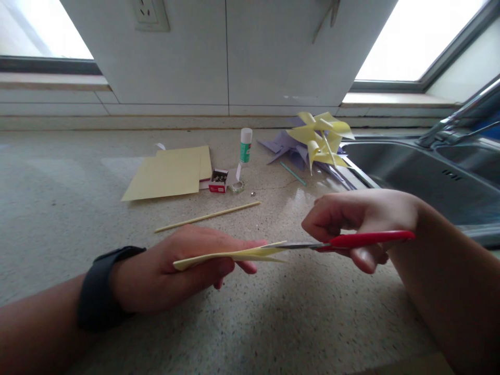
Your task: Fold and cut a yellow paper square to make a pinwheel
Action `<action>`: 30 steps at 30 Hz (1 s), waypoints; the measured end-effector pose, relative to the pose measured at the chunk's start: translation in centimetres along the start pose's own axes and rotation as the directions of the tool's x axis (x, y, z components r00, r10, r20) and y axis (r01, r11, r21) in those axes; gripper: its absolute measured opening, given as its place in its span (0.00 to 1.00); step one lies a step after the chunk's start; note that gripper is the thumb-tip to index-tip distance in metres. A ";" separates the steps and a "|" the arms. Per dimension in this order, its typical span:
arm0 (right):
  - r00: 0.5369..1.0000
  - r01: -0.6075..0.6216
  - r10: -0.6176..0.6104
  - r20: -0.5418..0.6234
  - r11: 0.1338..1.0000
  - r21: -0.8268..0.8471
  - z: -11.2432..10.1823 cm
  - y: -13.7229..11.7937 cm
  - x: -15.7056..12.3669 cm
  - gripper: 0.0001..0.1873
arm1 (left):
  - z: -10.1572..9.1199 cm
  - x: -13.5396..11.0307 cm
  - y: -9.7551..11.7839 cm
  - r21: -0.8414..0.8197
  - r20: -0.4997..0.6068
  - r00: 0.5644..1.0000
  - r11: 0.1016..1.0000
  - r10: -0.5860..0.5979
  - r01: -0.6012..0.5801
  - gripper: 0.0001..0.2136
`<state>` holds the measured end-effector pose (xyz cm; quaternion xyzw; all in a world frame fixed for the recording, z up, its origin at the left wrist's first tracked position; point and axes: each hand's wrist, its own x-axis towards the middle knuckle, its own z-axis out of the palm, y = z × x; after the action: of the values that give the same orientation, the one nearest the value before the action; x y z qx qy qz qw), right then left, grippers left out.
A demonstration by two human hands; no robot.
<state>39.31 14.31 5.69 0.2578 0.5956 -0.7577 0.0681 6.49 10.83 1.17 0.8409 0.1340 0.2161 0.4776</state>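
My left hand (187, 265), with a black band on its wrist, pinches a folded piece of yellow paper (234, 255) between thumb and fingers. The paper is seen nearly edge-on, and its layers part toward the right end. My right hand (359, 224) grips the red handles of a pair of scissors (363, 240). Their metal blades point left and meet the right end of the paper. How far the blades reach into the paper is hard to see. Beyond my left hand a thin wooden stick (207, 216) lies on the counter.
Yellow sheets (167, 174) lie at the back left. Near them are a small red box of metal pins (218, 180), a tape roll (237, 186) and an upright glue stick (246, 146). Yellow and purple paper pinwheels (320, 138) rest by the steel sink (390, 161). A green stick (292, 173) lies nearby.
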 end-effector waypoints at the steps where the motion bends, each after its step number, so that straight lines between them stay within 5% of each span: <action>1: 1.000 -0.005 0.005 0.001 1.000 -0.012 0.0 0.0 0.1 0.26 | 0.0 0.0 0.0 0.009 0.003 1.000 1.000 -0.001 0.001 0.19; 30: 1.000 -0.004 0.004 -0.020 1.000 0.011 0.5 0.2 1.1 0.25 | 0.2 0.7 1.3 0.063 -0.013 0.999 0.997 0.034 -0.033 0.19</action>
<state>38.31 13.97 5.11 0.2669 0.5917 -0.7582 0.0623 7.23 10.34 2.39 0.8562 0.1302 0.2256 0.4462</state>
